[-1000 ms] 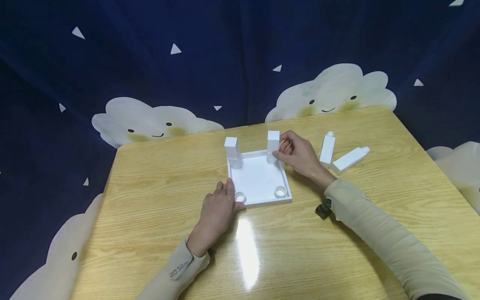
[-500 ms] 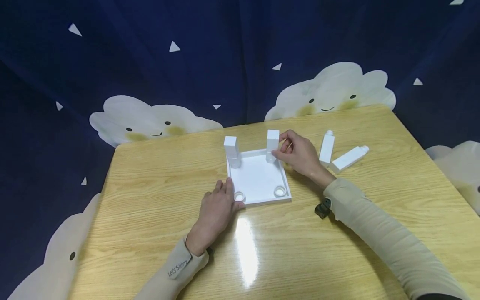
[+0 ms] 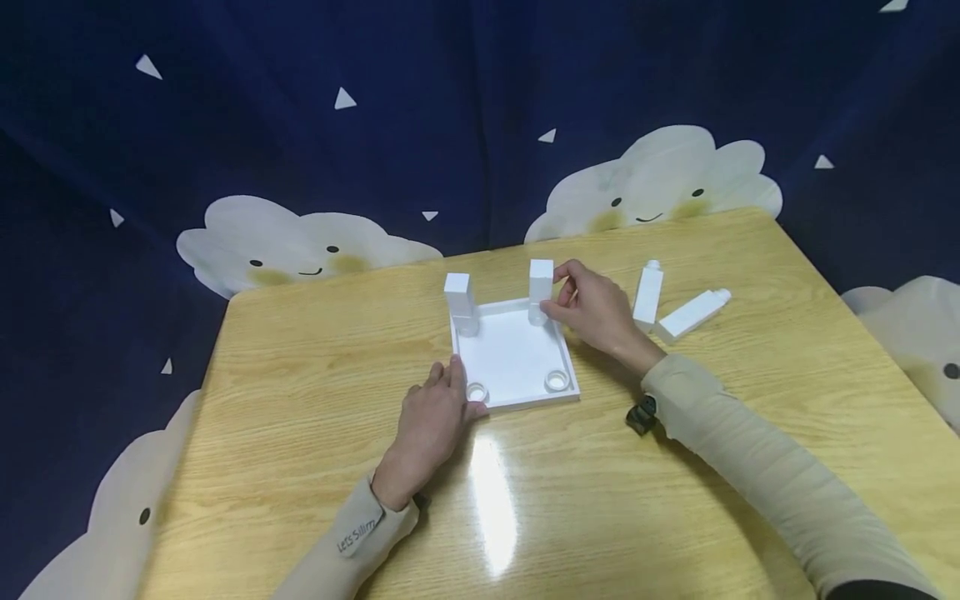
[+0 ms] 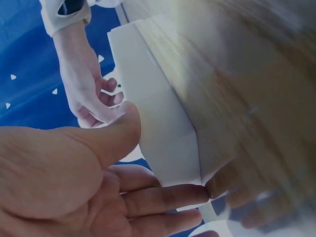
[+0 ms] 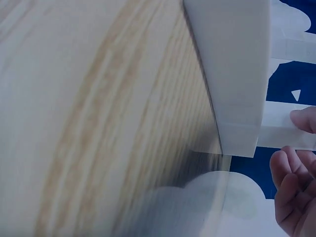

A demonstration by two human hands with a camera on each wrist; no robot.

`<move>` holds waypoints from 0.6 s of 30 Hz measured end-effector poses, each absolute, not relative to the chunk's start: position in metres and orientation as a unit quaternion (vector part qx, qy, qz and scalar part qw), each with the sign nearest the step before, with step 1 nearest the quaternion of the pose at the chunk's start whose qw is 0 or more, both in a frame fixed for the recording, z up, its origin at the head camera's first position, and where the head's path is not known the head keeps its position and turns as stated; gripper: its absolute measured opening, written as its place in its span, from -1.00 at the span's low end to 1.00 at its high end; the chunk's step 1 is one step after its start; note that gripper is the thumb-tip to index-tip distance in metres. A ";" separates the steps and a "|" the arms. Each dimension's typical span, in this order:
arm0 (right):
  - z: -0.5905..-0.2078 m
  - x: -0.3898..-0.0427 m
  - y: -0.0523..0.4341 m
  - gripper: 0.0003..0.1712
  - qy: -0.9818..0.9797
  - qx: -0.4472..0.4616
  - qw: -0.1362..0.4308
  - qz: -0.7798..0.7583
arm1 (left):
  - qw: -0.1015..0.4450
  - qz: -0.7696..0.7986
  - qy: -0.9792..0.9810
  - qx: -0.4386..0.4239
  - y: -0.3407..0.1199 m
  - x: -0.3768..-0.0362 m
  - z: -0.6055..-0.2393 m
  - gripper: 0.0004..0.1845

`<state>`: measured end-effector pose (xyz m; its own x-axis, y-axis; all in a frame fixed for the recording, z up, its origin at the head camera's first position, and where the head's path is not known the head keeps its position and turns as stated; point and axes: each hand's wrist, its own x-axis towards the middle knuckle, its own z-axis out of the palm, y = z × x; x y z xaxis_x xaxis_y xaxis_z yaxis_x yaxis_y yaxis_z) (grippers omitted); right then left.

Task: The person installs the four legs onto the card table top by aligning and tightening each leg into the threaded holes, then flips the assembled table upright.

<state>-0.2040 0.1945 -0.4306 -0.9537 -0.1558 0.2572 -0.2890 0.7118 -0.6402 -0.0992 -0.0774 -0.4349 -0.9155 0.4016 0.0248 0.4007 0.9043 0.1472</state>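
A white square panel with raised edges [image 3: 510, 354] lies on the wooden table, like a small upturned table top. Two white square legs stand upright at its far corners: the left leg [image 3: 459, 293] and the right leg [image 3: 540, 282]. My right hand [image 3: 597, 314] pinches the right leg low down between thumb and fingers; the right wrist view shows the thumb [image 5: 303, 120] on it. At the near left corner my left hand [image 3: 431, 417] holds the panel, thumb [image 4: 123, 131] against the front wall and fingers along the left side. Round rings [image 3: 557, 372] mark the near corners.
Two loose white legs with round necks, one upright-pointing [image 3: 647, 293] and one slanted [image 3: 692, 315], lie right of the panel. A wooden table [image 3: 322, 358] spreads around, with a dark blue cloud-print curtain [image 3: 375, 150] behind its far edge.
The view shifts slightly. Both hands stay at the same places on the panel and the right leg, with hardly any visible movement.
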 end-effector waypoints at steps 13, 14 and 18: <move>-0.417 -0.186 0.234 -0.66 -0.926 0.166 0.080 0.329 | -0.030 0.076 0.974 0.212 -0.080 -0.101 -0.438 -0.10; -0.417 -0.183 0.241 -0.67 -0.927 0.168 0.080 0.326 | -0.031 0.076 0.973 0.214 -0.080 -0.101 -0.438 -0.09; -0.415 -0.171 0.272 -0.68 -0.934 0.162 0.087 0.305 | -0.030 0.074 0.971 0.225 -0.078 -0.101 -0.440 -0.09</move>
